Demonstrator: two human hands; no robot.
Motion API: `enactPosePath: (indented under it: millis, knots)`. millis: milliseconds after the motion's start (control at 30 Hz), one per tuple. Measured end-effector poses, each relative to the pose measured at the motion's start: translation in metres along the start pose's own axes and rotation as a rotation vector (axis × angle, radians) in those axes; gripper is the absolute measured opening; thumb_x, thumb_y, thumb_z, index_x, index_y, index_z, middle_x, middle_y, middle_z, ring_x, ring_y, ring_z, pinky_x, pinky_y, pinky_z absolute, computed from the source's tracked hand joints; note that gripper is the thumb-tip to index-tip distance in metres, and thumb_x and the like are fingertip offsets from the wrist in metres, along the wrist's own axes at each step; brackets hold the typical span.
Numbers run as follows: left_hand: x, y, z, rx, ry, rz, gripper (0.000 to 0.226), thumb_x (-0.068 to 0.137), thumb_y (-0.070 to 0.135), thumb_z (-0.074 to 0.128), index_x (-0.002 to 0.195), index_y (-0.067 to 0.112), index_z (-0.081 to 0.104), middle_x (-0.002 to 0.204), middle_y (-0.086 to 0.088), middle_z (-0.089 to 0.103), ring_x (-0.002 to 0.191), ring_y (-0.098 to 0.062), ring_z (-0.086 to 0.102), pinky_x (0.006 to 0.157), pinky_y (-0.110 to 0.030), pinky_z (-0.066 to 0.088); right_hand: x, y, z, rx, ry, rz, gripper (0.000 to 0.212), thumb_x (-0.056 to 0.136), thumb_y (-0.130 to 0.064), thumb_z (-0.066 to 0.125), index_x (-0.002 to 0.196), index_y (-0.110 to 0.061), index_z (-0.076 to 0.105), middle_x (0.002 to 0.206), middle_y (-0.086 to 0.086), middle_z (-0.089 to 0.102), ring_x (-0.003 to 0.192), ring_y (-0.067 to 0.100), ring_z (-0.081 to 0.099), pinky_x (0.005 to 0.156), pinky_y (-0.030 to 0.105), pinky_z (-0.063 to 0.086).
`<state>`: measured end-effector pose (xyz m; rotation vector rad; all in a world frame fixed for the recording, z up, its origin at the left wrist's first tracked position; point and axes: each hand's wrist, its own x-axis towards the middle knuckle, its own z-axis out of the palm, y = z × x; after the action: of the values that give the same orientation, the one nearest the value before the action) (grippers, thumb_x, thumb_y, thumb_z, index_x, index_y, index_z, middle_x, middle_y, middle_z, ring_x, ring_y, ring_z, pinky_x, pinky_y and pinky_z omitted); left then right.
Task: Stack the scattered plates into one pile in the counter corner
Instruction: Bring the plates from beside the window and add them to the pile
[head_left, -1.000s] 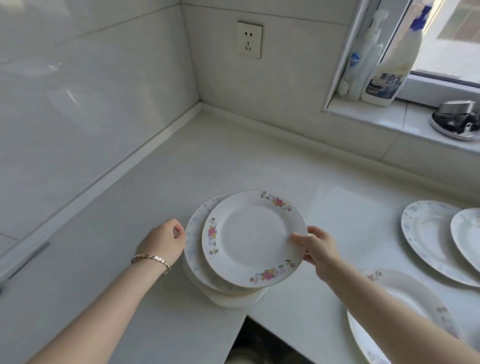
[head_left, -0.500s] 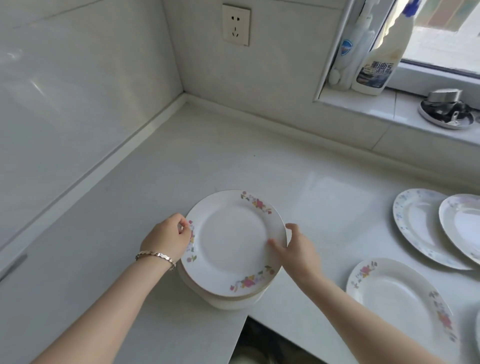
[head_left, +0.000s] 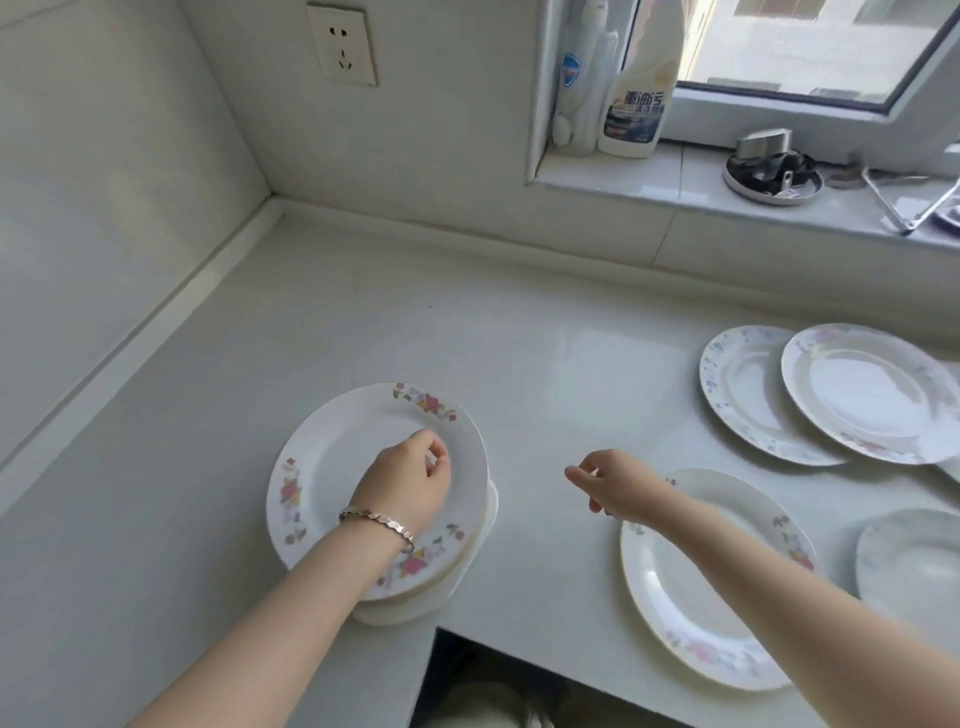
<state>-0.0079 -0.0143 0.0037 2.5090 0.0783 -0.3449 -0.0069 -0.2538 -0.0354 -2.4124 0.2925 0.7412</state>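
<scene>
White glazed ceramic plates with pink flower sprigs on the rim sit in a pile on the pale polished stone bench, near its front edge and well short of the tiled corner. The left hand, with a silver link bracelet on its wrist, hovers over the pile's top plate; its fingers are curled loosely inward with nothing between them, and whether the fingertips touch the plate cannot be told. The right hand is above bare bench to the right of the pile, its fingers spread, slack and empty, pointing toward the pile. Just under and behind those fingers lies a single white plate with faded pink flowers, its near rim over the bench's front edge. Farther right of them, two pale plates overlap: a blue-speckled plate partly beneath a plain-centred plate. Another white dish shows at the right border. Beyond the fingers, on the window ledge, stands a white plastic cleaner bottle.
</scene>
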Motion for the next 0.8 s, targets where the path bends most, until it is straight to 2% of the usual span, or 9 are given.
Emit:
enactPosePath:
  millis: [100, 233, 300, 333, 400, 500, 533, 633, 800]
  knots:
    - [0.002, 0.046, 0.049, -0.042, -0.152, 0.020, 0.012, 0.087, 0.019, 0.045, 0.077, 0.021, 0.050, 0.059, 0.009, 0.053, 0.063, -0.020, 0.060, 0.062, -0.027, 0.048, -0.012, 0.059, -0.029, -0.012, 0.067, 0.060, 0.025, 0.092, -0.035, 0.048, 0.094, -0.015, 0.063, 0.056, -0.009, 0.058, 0.050, 0.007, 0.052, 0.055, 0.021, 0.041]
    - [0.002, 0.089, 0.127, -0.060, -0.370, -0.118, 0.013, 0.088, 0.019, 0.044, 0.093, 0.017, 0.056, 0.093, -0.006, 0.065, 0.093, -0.026, 0.065, 0.079, -0.032, 0.049, -0.032, 0.136, -0.060, 0.013, 0.142, 0.166, 0.019, 0.090, -0.032, 0.048, 0.093, -0.019, 0.062, 0.058, -0.009, 0.060, 0.055, 0.011, 0.055, 0.063, 0.027, 0.047]
    - [0.001, 0.103, 0.163, -0.076, -0.446, -0.238, 0.005, 0.088, 0.021, 0.045, 0.086, 0.019, 0.049, 0.085, 0.000, 0.055, 0.079, -0.020, 0.056, 0.068, -0.029, 0.041, -0.039, 0.170, -0.070, 0.041, 0.178, 0.212, 0.016, 0.089, -0.029, 0.048, 0.090, -0.019, 0.061, 0.056, -0.009, 0.059, 0.057, 0.013, 0.055, 0.064, 0.027, 0.047]
    - [-0.001, 0.110, 0.178, -0.106, -0.452, -0.298, 0.013, 0.088, 0.021, 0.046, 0.075, 0.019, 0.044, 0.075, 0.002, 0.046, 0.069, -0.019, 0.048, 0.061, -0.028, 0.034, -0.042, 0.186, -0.074, 0.053, 0.191, 0.227, 0.016, 0.090, -0.029, 0.049, 0.091, -0.018, 0.062, 0.056, -0.009, 0.059, 0.057, 0.013, 0.055, 0.064, 0.026, 0.046]
    - [-0.003, 0.119, 0.200, -0.141, -0.451, -0.391, 0.019, 0.088, 0.020, 0.048, 0.070, 0.013, 0.046, 0.067, -0.001, 0.045, 0.064, -0.021, 0.043, 0.059, -0.026, 0.031, -0.047, 0.213, -0.081, 0.058, 0.204, 0.245, 0.018, 0.090, -0.028, 0.049, 0.094, -0.016, 0.063, 0.056, -0.008, 0.058, 0.058, 0.012, 0.055, 0.059, 0.023, 0.043]
    - [-0.005, 0.123, 0.220, -0.179, -0.414, -0.508, 0.028, 0.092, 0.023, 0.047, 0.103, 0.001, 0.061, 0.100, -0.018, 0.065, 0.086, -0.028, 0.056, 0.078, -0.029, 0.043, -0.052, 0.243, -0.089, 0.052, 0.188, 0.276, 0.022, 0.091, -0.030, 0.047, 0.099, -0.016, 0.062, 0.069, -0.004, 0.061, 0.070, 0.018, 0.056, 0.065, 0.026, 0.042]
    - [-0.009, 0.124, 0.221, -0.208, -0.388, -0.527, 0.027, 0.093, 0.022, 0.046, 0.099, 0.001, 0.062, 0.101, -0.020, 0.063, 0.086, -0.027, 0.054, 0.080, -0.029, 0.044, -0.053, 0.250, -0.090, 0.037, 0.177, 0.279, 0.024, 0.091, -0.031, 0.046, 0.102, -0.017, 0.062, 0.076, -0.002, 0.062, 0.073, 0.019, 0.056, 0.067, 0.026, 0.042]
    - [-0.016, 0.120, 0.226, -0.302, -0.277, -0.519, 0.029, 0.095, 0.019, 0.047, 0.070, 0.007, 0.054, 0.078, -0.013, 0.056, 0.079, -0.023, 0.049, 0.069, -0.027, 0.036, -0.050, 0.262, -0.094, -0.004, 0.155, 0.263, 0.025, 0.092, -0.033, 0.044, 0.104, -0.019, 0.060, 0.083, -0.002, 0.062, 0.073, 0.018, 0.058, 0.067, 0.027, 0.043]
    - [-0.044, 0.120, 0.218, -0.510, -0.058, -0.520, 0.031, 0.093, 0.013, 0.053, 0.062, 0.012, 0.050, 0.059, -0.004, 0.048, 0.057, -0.019, 0.042, 0.050, -0.026, 0.030, -0.043, 0.258, -0.097, -0.032, 0.157, 0.221, 0.026, 0.092, -0.032, 0.040, 0.105, -0.019, 0.059, 0.084, -0.002, 0.064, 0.084, 0.021, 0.062, 0.072, 0.031, 0.049]
